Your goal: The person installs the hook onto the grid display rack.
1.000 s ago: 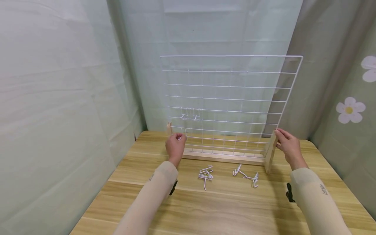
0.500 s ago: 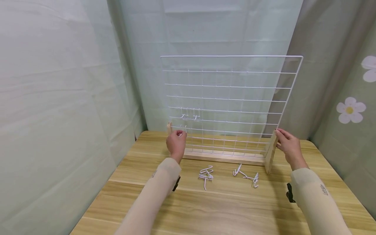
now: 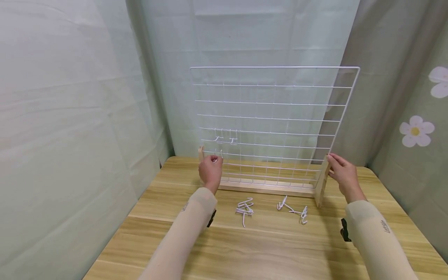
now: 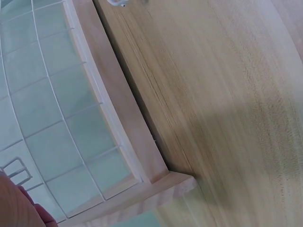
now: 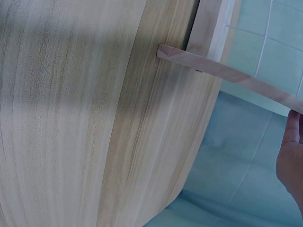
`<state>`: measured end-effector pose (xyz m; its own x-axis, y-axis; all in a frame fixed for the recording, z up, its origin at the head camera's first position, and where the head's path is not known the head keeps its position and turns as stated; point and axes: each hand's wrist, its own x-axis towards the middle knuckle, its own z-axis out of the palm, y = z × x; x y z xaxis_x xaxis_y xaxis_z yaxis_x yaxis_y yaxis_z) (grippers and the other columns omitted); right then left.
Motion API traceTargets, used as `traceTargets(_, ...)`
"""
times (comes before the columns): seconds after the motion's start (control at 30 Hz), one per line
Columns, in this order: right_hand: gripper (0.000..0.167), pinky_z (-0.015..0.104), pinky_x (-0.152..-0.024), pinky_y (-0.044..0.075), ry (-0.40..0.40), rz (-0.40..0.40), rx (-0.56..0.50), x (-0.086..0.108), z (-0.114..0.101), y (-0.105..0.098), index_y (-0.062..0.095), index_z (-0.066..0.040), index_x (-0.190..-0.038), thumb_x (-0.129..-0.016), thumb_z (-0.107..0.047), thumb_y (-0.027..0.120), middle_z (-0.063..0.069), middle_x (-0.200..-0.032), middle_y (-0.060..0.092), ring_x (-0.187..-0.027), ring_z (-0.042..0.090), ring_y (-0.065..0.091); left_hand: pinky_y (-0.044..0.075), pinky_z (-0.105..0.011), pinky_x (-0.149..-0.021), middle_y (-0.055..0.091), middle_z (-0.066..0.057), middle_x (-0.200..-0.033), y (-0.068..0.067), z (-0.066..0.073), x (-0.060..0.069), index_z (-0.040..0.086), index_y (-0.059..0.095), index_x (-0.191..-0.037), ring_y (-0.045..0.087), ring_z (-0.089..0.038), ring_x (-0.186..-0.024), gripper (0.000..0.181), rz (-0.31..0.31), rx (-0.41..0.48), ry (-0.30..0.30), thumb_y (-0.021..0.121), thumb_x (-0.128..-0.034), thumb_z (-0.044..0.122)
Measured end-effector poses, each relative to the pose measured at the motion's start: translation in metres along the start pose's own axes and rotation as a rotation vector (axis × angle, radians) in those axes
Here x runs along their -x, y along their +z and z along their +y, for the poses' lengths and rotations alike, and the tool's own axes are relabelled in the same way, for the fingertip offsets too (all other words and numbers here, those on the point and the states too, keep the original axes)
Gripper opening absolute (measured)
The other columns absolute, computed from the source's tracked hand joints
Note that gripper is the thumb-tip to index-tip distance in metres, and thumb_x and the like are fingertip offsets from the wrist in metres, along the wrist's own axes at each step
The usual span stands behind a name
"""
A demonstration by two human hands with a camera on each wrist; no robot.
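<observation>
Left of centre, your left hand (image 3: 210,172) pinches a white wire hook (image 4: 16,173) at the grid panel (image 3: 273,118); at right, your right hand (image 3: 343,175) grips the wooden end support (image 3: 322,186).

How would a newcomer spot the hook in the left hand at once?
Find the white wire grid standing on the table. At its lower left is the left hand, pinching a white hook. It sits below two hung hooks and is the only hook in a hand.
</observation>
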<state>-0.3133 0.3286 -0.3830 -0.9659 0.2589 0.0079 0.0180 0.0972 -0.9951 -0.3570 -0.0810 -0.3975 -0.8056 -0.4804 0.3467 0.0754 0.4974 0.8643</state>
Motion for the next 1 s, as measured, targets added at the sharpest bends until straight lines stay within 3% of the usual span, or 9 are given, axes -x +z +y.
traceTargets(0.73, 0.068, 0.049, -0.108, 0.033, -0.002, 0.009, -0.028, -0.001, 0.000, 0.001, 0.045, -0.011, -0.149, -0.094, -0.050, 0.058, 0.008, -0.139, 0.045, -0.131, 0.026, 0.042, 0.048, -0.046, -0.076, 0.071, -0.009, -0.086, 0.003, -0.009, 0.003, 0.006, 0.073, -0.091, 0.063, -0.029, -0.079, 0.020, -0.066, -0.068, 0.017, 0.068, -0.0915, 0.026)
traceTargets(1.0, 0.069, 0.049, -0.108, 0.033, 0.012, 0.006, -0.020, -0.001, -0.001, 0.001, 0.043, -0.012, -0.150, -0.095, -0.051, 0.056, 0.012, -0.147, 0.039, -0.138, 0.033, 0.035, 0.046, -0.044, -0.068, 0.069, -0.006, -0.082, 0.002, -0.014, 0.007, 0.008, 0.073, -0.090, 0.058, -0.025, -0.071, 0.019, -0.111, -0.079, 0.025, 0.067, -0.0921, 0.027)
